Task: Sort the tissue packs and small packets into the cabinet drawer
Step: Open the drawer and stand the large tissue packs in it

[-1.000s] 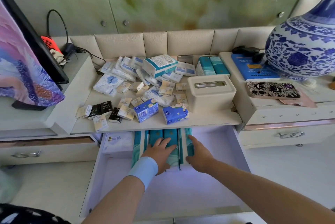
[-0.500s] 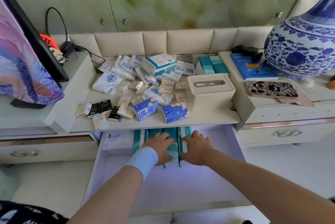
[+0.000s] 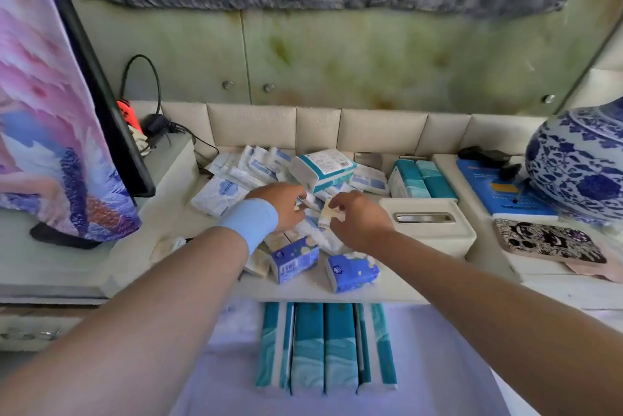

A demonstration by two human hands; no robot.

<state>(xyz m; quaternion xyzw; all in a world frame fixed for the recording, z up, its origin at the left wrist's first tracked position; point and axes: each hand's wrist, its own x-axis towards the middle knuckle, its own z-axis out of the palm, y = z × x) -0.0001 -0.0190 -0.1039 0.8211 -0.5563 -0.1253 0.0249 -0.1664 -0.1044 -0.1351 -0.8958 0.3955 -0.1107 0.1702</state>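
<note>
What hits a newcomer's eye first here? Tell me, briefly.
Both hands meet over the packet pile on the shelf: the left hand touches it, the right hand pinches a small packet. Below, teal packs stand in a row in the open drawer. A blue-and-white vase sits far right.

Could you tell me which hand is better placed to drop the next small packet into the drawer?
Probably the right hand: it pinches a small cream packet above the pile. The left hand only reaches into the pile; any hold is hidden.
</note>
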